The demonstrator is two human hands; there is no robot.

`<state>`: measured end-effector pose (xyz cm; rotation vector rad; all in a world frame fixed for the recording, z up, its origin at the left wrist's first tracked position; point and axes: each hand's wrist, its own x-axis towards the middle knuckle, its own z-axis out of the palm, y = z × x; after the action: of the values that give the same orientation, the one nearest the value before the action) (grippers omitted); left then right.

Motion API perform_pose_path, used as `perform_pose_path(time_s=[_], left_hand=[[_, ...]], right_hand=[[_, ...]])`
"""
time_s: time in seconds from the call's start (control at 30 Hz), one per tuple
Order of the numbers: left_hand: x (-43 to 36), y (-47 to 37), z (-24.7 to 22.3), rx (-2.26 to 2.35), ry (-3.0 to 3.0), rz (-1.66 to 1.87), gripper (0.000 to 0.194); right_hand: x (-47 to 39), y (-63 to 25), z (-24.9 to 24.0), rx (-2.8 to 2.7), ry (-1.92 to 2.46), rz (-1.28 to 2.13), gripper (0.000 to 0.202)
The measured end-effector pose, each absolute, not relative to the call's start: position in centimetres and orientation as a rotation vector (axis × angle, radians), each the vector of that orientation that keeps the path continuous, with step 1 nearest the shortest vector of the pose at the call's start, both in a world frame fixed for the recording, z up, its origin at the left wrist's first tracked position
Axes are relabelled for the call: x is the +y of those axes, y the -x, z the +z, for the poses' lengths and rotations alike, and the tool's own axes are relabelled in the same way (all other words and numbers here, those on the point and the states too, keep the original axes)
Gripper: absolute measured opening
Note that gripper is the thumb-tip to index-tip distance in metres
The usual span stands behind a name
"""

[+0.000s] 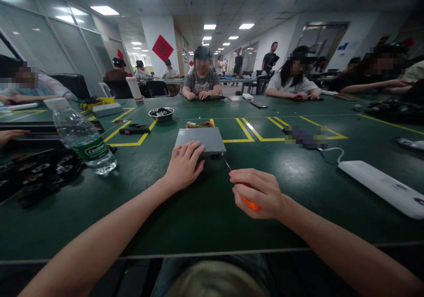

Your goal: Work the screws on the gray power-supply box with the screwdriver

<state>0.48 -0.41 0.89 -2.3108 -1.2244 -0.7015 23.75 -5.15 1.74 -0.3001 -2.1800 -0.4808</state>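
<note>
A grey metal computer power supply (212,139) lies on the green table in front of me, its power socket facing me and a bundle of coloured wires at its far side. My left hand (185,164) grips its near left part, fingers laid over the top and thumb by the front face. In my right hand (256,191) is a screwdriver with an orange handle (249,203), the fingers closed round it. Its thin shaft (227,163) points up and left to the right corner of the front face. Whether the tip sits in a screw, I cannot tell.
A water bottle (88,140) stands at left near dark parts (43,171). Farther back are a metal bowl (161,114) of small pieces and a black tool (134,129). A white power strip (380,186) lies at right. Several people sit around the table.
</note>
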Motion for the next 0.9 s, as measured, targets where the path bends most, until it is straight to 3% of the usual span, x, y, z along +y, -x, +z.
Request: perform_pose_path(time_s=[0.5,0.67,0.9], left_hand=[[-0.3,-0.3,0.9,-1.212,2.313,-0.677,0.039],[-0.3,-0.2,0.8,-1.209,2.313,-0.673,0.039],[-0.4,-0.2,0.8,-1.218,2.313,-0.665,0.040]], right_hand=[[-5.5,-22.8,1.5,-2.051,0.411,-0.599,0.019],[-5.1,-23.7,1.6,-2.016,0.441,-0.637,0.032],[-5.1,-23.3,2.3,-1.950,0.457,-0.779,0.022]])
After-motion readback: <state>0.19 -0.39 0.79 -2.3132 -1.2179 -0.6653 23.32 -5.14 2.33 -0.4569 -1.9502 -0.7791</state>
